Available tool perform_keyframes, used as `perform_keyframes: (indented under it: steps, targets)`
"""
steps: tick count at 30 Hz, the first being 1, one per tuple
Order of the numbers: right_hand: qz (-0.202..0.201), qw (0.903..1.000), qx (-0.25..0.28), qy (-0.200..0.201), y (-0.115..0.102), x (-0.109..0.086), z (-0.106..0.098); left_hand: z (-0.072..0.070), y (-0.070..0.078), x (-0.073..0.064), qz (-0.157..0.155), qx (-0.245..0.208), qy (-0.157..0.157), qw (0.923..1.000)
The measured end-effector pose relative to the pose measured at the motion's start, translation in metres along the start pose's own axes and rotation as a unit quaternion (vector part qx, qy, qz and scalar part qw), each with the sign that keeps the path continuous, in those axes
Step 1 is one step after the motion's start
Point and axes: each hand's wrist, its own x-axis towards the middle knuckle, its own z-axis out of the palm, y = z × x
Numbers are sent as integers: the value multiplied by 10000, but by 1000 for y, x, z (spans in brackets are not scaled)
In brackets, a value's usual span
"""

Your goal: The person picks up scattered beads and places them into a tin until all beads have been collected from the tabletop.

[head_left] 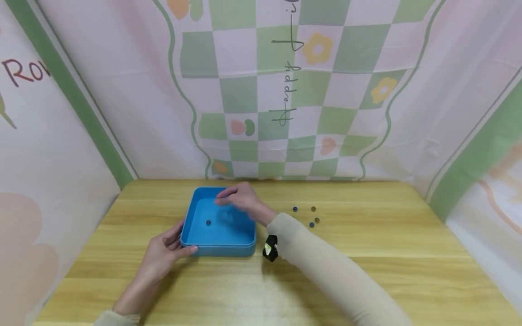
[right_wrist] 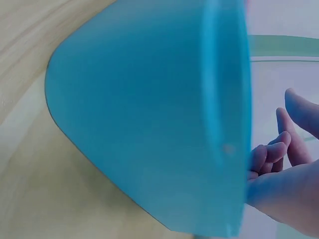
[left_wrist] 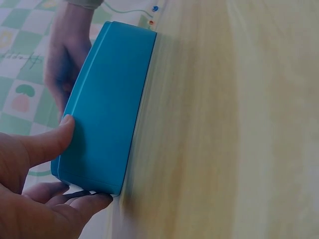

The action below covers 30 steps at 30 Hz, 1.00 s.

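A blue square open-topped box (head_left: 218, 250) stands on the table. One small dark round bead (head_left: 208, 222) lies on its floor. My left hand (head_left: 161, 256) grips the box's near left corner; in the left wrist view its thumb (left_wrist: 52, 144) presses one wall and the fingers wrap the corner. Over the far right part of the box hangs my right hand (head_left: 240, 198). In the right wrist view that hand's thumb and index finger (right_wrist: 294, 139) stand slightly apart, no object visible between them, and the other fingers curl in.
Right of the box, several small beads lie loose on the wooden table (head_left: 367, 253), among them a blue bead (head_left: 295, 209) and a brown bead (head_left: 313, 208). A small black object (head_left: 270, 248) is at the right cuff. A patterned cloth (head_left: 285, 90) hangs behind the table.
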Motion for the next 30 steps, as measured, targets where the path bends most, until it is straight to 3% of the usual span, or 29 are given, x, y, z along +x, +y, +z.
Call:
perform_keyframes:
  steps: [4, 9, 23, 30]
  targets:
    - [-172, 9991, 372, -92, -5, -9, -16, 0, 0, -1, 15, 38, -6, 10000]
    - [-325, 9984, 447, -114, -6, -24, -40, 0, -1, 0, -46, 102, 25, 9999]
    - [-155, 9969, 673, 379, 18, -53, -95, -1, -1, -2, -91, 123, 52, 9999]
    - [44, 9974, 425, 578, 32, -64, -111, -2, 0, -2, -130, 124, 39, 9998]
